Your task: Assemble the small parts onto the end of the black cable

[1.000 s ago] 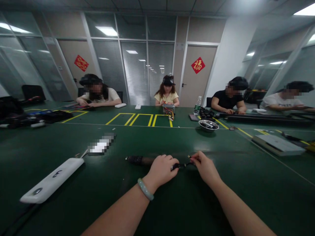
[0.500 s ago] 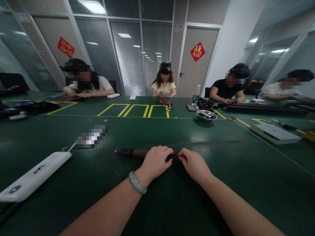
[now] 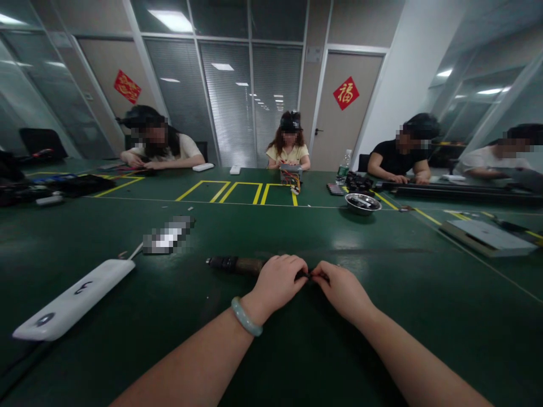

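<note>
A dark electric screwdriver (image 3: 247,266) with a black collar, brownish body and small metal tip lies on the green table, tip pointing left. My left hand (image 3: 278,285), with a pale green bangle (image 3: 246,317) on the wrist, is closed around its right end. Close beside it, my right hand (image 3: 341,285) pinches a small dark piece at that same end, perhaps the plug or cord. The fingers cover most of this piece, so I cannot tell its exact shape. The fingertips of both hands nearly meet.
A white power strip (image 3: 80,299) with a cord lies at left, near a blurred phone-like item (image 3: 168,234). Beyond my hands stand a metal bowl (image 3: 363,204) of dark parts and a bottle (image 3: 344,165). A flat silver box (image 3: 487,237) lies right. Several people sit across the table.
The whole view has shifted, so everything appears slightly farther right. My hands are a little closer together at the screwdriver's end; the grip looks the same.
</note>
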`<act>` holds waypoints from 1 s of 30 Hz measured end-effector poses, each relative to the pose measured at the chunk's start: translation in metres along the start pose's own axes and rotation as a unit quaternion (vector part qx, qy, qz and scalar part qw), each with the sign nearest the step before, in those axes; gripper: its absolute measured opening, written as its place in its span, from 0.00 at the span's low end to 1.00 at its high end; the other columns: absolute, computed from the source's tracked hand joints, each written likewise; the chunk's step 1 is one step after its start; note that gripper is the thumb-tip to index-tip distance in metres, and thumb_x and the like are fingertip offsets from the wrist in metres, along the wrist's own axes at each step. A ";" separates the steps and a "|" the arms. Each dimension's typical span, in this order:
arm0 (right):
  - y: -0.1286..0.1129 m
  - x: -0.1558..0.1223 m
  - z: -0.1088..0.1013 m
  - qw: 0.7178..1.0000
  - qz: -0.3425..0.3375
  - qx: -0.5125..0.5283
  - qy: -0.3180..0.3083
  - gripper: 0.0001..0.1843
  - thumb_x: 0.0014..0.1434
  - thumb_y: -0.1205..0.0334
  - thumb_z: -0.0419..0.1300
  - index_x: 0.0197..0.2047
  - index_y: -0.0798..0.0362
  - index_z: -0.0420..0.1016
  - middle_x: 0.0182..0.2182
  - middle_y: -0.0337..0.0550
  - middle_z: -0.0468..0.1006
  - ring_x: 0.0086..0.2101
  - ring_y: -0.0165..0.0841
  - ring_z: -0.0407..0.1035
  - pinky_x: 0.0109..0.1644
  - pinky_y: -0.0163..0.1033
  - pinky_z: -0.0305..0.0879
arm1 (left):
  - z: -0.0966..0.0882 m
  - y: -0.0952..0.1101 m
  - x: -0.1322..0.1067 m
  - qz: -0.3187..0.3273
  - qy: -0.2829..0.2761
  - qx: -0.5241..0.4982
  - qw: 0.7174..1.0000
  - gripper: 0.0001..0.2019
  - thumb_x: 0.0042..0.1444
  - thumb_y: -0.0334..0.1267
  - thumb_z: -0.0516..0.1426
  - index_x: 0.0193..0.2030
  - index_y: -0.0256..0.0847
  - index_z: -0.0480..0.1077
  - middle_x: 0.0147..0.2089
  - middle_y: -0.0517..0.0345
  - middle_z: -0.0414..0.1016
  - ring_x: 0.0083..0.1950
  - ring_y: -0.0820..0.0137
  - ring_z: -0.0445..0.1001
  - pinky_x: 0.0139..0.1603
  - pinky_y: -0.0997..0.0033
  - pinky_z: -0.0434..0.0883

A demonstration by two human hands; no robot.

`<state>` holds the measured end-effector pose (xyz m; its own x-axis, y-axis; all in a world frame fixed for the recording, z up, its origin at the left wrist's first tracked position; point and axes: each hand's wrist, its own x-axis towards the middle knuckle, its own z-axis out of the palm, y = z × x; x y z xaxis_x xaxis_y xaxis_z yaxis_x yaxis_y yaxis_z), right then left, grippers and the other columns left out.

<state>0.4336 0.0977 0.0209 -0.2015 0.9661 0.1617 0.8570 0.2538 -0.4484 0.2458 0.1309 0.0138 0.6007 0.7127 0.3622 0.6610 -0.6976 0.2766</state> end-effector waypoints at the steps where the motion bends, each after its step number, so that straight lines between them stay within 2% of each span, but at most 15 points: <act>1: 0.000 0.000 0.000 1.000 0.004 0.002 -0.001 0.06 0.61 0.64 0.54 0.38 0.49 0.73 0.34 0.37 0.78 0.36 0.33 0.71 0.40 0.37 0.60 | 0.000 0.000 0.000 0.000 0.000 0.001 1.000 0.05 0.59 0.38 0.58 0.42 0.43 0.70 0.43 0.58 0.74 0.46 0.65 0.71 0.46 0.63 0.66; 8: -0.004 -0.002 0.004 1.000 0.013 0.009 -0.006 0.06 0.60 0.65 0.54 0.36 0.48 0.72 0.33 0.37 0.78 0.35 0.34 0.71 0.38 0.36 0.58 | -0.003 0.000 -0.001 0.017 0.004 -0.010 1.000 0.06 0.57 0.31 0.58 0.40 0.46 0.69 0.43 0.64 0.74 0.45 0.67 0.71 0.46 0.65 0.65; 14: 0.001 -0.001 0.007 0.999 0.026 0.035 -0.006 0.06 0.60 0.64 0.54 0.36 0.48 0.72 0.32 0.36 0.78 0.33 0.33 0.71 0.36 0.35 0.58 | 0.000 -0.001 -0.002 -0.005 0.014 0.005 1.000 0.08 0.57 0.36 0.59 0.44 0.44 0.67 0.42 0.62 0.73 0.45 0.67 0.71 0.46 0.63 0.65; 23: 0.006 0.002 0.009 0.996 0.042 0.077 -0.004 0.07 0.61 0.61 0.55 0.38 0.47 0.74 0.33 0.36 0.79 0.34 0.33 0.72 0.37 0.36 0.60 | -0.002 0.000 -0.003 0.010 0.009 -0.012 1.000 0.04 0.59 0.37 0.58 0.41 0.44 0.70 0.44 0.62 0.74 0.47 0.67 0.70 0.47 0.63 0.65; 30: 0.004 0.003 0.006 0.995 0.033 0.091 -0.016 0.06 0.60 0.62 0.55 0.36 0.48 0.74 0.32 0.36 0.78 0.34 0.32 0.71 0.37 0.36 0.59 | -0.002 0.000 -0.002 0.007 0.013 -0.015 1.000 0.06 0.59 0.39 0.58 0.42 0.44 0.70 0.43 0.61 0.74 0.45 0.66 0.71 0.46 0.64 0.65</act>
<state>0.4335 0.1017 0.0143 -0.1648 0.9812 0.1004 0.7691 0.1915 -0.6098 0.2439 0.1296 0.0154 0.5975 0.7010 0.3893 0.6381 -0.7097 0.2986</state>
